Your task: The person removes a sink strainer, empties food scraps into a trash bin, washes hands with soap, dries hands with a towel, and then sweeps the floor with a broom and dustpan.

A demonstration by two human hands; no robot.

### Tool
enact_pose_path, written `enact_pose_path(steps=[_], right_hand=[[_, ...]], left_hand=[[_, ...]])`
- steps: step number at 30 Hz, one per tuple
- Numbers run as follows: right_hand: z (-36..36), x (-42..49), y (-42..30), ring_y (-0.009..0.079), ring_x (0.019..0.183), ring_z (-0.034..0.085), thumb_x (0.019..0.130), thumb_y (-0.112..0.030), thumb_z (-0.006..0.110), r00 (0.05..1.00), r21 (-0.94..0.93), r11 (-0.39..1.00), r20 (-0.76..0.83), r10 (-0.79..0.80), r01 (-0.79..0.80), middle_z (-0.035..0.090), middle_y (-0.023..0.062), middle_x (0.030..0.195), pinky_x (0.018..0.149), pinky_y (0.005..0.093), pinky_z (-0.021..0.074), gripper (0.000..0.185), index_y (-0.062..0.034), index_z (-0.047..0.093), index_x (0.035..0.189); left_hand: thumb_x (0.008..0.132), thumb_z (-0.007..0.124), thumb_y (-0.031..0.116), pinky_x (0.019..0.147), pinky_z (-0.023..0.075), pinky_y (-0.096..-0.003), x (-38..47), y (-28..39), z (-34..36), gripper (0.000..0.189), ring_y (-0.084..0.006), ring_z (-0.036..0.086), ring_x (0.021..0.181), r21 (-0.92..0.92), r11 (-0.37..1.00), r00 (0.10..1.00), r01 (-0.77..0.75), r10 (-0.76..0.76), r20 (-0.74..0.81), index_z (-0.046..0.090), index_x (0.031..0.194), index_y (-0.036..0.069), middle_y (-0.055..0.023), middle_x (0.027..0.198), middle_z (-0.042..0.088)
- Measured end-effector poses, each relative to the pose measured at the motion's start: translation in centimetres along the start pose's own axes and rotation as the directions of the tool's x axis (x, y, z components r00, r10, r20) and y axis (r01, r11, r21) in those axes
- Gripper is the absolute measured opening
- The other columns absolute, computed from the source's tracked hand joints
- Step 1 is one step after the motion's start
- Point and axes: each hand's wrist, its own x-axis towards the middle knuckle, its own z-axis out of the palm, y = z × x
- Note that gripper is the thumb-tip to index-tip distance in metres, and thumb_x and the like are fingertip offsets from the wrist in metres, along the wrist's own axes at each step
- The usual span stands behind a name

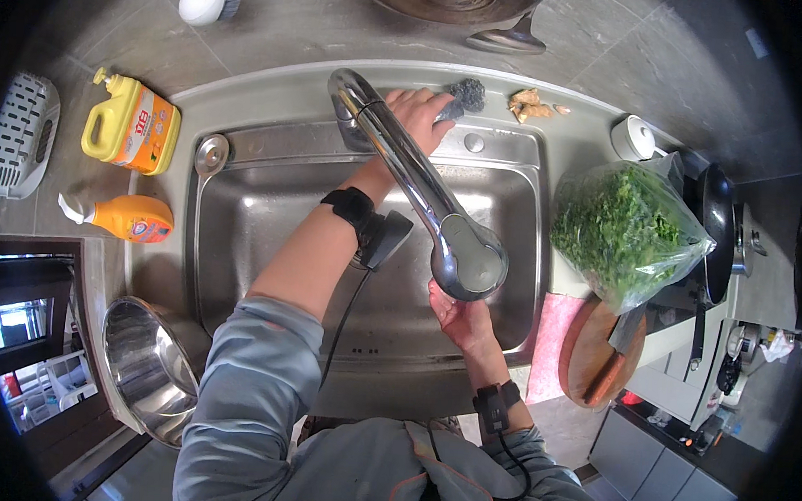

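My left hand (420,116) reaches past the stainless steel sink (294,246) to its back ledge, behind the chrome faucet (405,163). Its fingers are at a small grey item beside a dark scouring pad (469,92); the faucet partly hides the wrist, and whether the hand grips anything is unclear. My right hand (462,317) is under the faucet head at the right of the basin, palm up and partly hidden by it. No object shows in its visible part. A metal sink strainer (212,153) lies at the basin's back left corner.
At left stand a yellow pump jug (134,128), an orange spray bottle (134,219) and a steel bowl (147,367). At right are a bag of leafy greens (623,226), a round wooden board (578,352) with a cleaver (626,331), and a wok (717,231). Ginger (529,107) lies behind.
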Motion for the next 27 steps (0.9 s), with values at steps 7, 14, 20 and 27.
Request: enact_pose_path(steps=[7,14,20,27], right_hand=[[-1.4,-0.5,0.1,0.0254,0.093,0.065,0.096,-0.027,0.042,0.999,0.052,0.999,0.037,-0.007,0.005,0.066,0.0141,0.099,0.086,0.0372,0.0520,0.034,0.0013,0.059,0.103],[-2.5,-1.1,-0.2,0.0268,0.101,0.062,0.096,-0.027,0.042,0.996,0.082,0.996,0.082,0.031,-0.037,0.064,0.0180,0.106,0.089,0.0370,0.0505,0.037,0.0047,0.056,0.109],[-2.9,-1.5,-0.5,0.0259,0.098,0.064,0.095,-0.025,0.041,1.000,0.049,0.999,0.027,0.010,-0.011,0.065,0.0171,0.104,0.087,0.0363,0.0516,0.036,0.0040,0.058,0.107],[-3.4,-2.1,-1.1,0.0267,0.100,0.063,0.096,-0.026,0.040,0.999,0.064,0.998,0.047,0.010,-0.013,0.064,0.0176,0.105,0.088,0.0366,0.0507,0.037,0.0050,0.057,0.109]], left_hand=[[0.071,0.071,0.021,0.086,0.0372,-0.0377,0.0,0.1,-0.1,0.036,-0.0239,0.058,0.091,-0.007,1.000,0.999,-0.008,0.007,-0.041,0.065,0.105,0.012,-0.0062,0.088,0.062],[0.079,0.066,0.020,0.092,0.0365,-0.0395,-0.2,0.2,-0.4,0.032,-0.0278,0.056,0.095,-0.028,1.000,0.999,0.012,-0.011,0.043,0.063,0.110,0.011,-0.0097,0.092,0.061],[0.071,0.071,0.021,0.086,0.0376,-0.0381,-0.2,0.0,-0.1,0.035,-0.0250,0.057,0.090,-0.009,0.998,0.997,-0.055,0.054,-0.053,0.065,0.103,0.011,-0.0064,0.088,0.062],[0.071,0.071,0.021,0.091,0.0356,-0.0392,0.1,0.4,-0.8,0.035,-0.0253,0.057,0.090,0.050,0.998,0.999,-0.042,0.041,0.016,0.065,0.104,0.010,-0.0080,0.087,0.061]])
